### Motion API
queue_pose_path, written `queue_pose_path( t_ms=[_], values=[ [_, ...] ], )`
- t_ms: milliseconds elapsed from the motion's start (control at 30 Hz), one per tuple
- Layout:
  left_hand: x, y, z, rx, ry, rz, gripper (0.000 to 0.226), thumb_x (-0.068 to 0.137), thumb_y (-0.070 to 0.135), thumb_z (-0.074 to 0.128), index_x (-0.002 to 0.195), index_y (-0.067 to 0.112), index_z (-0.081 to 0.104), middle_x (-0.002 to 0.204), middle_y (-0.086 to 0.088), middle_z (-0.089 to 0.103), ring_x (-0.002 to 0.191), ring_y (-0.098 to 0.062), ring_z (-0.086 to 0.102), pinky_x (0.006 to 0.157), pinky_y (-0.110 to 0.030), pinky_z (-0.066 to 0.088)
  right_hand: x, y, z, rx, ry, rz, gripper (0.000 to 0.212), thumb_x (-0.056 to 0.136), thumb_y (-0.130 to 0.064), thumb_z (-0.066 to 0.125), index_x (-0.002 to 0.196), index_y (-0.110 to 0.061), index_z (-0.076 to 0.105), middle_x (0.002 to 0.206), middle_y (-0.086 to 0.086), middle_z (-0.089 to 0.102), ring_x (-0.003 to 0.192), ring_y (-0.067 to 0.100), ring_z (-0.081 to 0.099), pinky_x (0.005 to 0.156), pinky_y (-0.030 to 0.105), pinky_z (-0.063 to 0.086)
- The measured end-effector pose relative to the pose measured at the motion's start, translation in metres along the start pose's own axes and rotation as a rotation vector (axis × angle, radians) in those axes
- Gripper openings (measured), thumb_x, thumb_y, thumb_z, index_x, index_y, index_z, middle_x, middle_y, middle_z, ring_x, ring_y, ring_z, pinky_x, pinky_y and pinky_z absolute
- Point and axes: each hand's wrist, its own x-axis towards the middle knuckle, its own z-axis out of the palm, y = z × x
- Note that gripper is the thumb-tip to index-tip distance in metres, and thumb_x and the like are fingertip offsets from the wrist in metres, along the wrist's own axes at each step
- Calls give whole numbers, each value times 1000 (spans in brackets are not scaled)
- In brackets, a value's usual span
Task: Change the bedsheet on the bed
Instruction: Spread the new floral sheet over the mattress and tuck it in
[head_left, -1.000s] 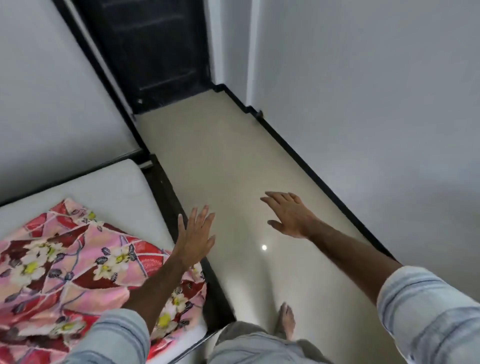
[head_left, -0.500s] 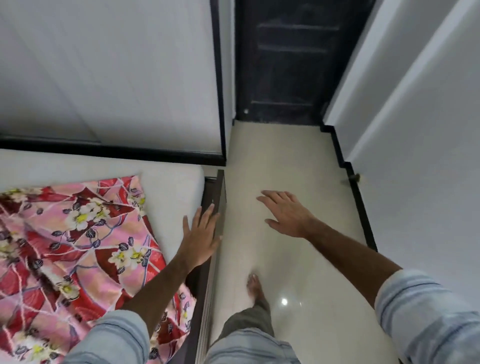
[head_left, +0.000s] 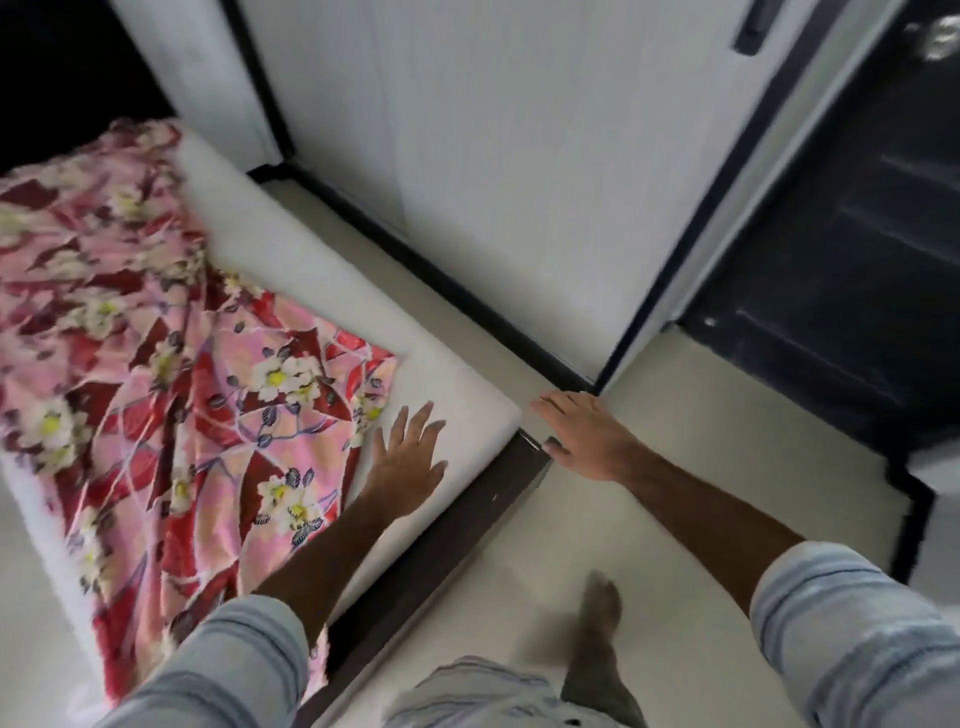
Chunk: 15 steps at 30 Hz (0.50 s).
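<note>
The floral bedsheet (head_left: 171, 364) blurs toward the left edge, which cuts it off; the bare foot (head_left: 602, 608) is smeared.

A home bedroom: bare mattress (head_left: 332, 291), floral bedsheet (head_left: 171, 374), door (head_left: 852, 270).

A pink and red floral bedsheet (head_left: 171, 384) is spread crumpled over a white foam mattress (head_left: 322, 291) on a dark wooden bed frame (head_left: 467, 519). The left hand (head_left: 408, 462) is held open above the mattress's near corner, fingers spread. The right hand (head_left: 587, 436) is extended flat over the pale tiled floor (head_left: 649, 519), just beside the frame's corner.
</note>
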Motion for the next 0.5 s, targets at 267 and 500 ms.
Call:
queue_pose_path(
  t_ms=[267, 500],
  values=[
    [13, 12, 3, -145, 96, -498, 51, 89, 29, 73, 136, 18, 56, 155, -11, 44, 142, -39, 42, 105, -65, 37, 139, 54, -27, -40, -150, -460, 63, 87, -26, 59, 147, -17, 41, 149, 4, 39, 134, 29, 43, 111, 44, 34],
    [30, 26, -8, -279, 163, -810, 50, 96, 30, 63, 142, 17, 49, 155, -5, 42, 145, -29, 38, 107, -58, 38, 250, 43, -60, -56, -224, -685, 54, 89, -16, 58, 141, -12, 48, 141, 9, 47, 124, 29, 52, 103, 43, 43]
  ],
)
